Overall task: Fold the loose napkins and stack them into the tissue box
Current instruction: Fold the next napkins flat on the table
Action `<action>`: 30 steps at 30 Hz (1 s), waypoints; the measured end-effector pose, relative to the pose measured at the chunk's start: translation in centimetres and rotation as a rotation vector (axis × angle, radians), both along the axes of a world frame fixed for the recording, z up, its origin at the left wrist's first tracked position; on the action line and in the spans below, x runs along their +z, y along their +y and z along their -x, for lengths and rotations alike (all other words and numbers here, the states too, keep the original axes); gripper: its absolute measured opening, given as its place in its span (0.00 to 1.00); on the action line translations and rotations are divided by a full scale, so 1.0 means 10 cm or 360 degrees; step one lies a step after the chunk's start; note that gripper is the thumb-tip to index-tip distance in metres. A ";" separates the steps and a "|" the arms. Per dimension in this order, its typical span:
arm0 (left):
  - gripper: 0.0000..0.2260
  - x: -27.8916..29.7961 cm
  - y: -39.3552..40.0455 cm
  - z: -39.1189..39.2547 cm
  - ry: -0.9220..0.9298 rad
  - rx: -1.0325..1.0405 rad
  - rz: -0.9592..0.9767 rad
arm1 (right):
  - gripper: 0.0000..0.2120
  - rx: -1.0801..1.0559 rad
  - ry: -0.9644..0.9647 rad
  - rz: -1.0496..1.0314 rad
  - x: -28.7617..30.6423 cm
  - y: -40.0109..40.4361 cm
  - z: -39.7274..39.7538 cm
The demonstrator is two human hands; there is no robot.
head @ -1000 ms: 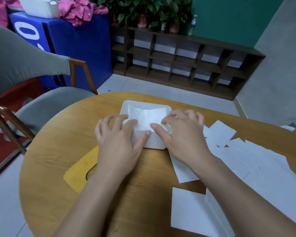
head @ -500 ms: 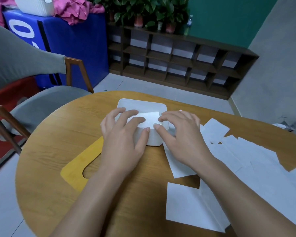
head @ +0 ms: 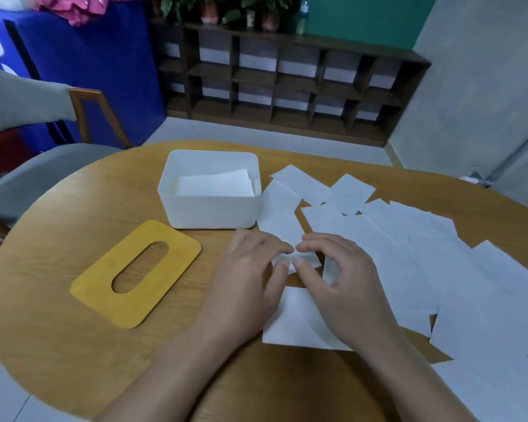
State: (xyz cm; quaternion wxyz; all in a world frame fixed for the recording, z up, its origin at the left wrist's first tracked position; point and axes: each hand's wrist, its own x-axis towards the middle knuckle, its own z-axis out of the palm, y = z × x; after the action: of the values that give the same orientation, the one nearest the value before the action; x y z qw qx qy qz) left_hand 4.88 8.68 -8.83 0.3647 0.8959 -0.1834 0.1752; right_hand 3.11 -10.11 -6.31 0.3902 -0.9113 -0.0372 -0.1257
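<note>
The white tissue box (head: 209, 211) stands open on the round wooden table, with folded napkins (head: 215, 184) lying flat inside it. Right of the box, several loose white napkins (head: 409, 239) lie spread and overlapping. My left hand (head: 250, 278) and my right hand (head: 345, 281) meet just in front of the box's right corner. Both pinch the near end of one loose napkin (head: 279, 220) between thumb and fingertips. Another napkin (head: 296, 321) lies partly under my two wrists.
The box's yellow lid (head: 134, 274) with its oval slot lies flat at the left front of the table (head: 73, 208). A grey chair (head: 43, 166) stands at the table's left edge. A dark shelf unit (head: 287, 83) lines the far wall.
Both hands have left the tissue box and come back toward me and to the right. They now pinch a loose napkin on the table. The folded napkin stays in the box.
</note>
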 end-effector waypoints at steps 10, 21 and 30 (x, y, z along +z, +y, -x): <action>0.15 -0.01 -0.03 0.15 0.0214 -0.0209 -0.0200 | 0.04 -0.0118 -0.0062 -0.0055 -0.17 -0.33 0.23; 0.11 0.01 -0.14 0.29 0.0436 -0.0342 -0.0274 | 0.13 0.0306 0.0053 0.0221 -0.16 -0.56 0.30; 0.12 0.34 0.24 0.21 0.1075 -0.0615 0.0418 | 0.16 0.0439 0.0182 0.0078 -0.11 -0.55 0.40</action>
State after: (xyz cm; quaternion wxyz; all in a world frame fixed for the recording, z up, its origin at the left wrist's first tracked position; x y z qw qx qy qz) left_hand 2.77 11.13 -5.39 0.5419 0.7980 -0.1942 -0.1785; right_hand -0.94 -15.63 -7.38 0.3829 -0.9125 -0.1429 -0.0178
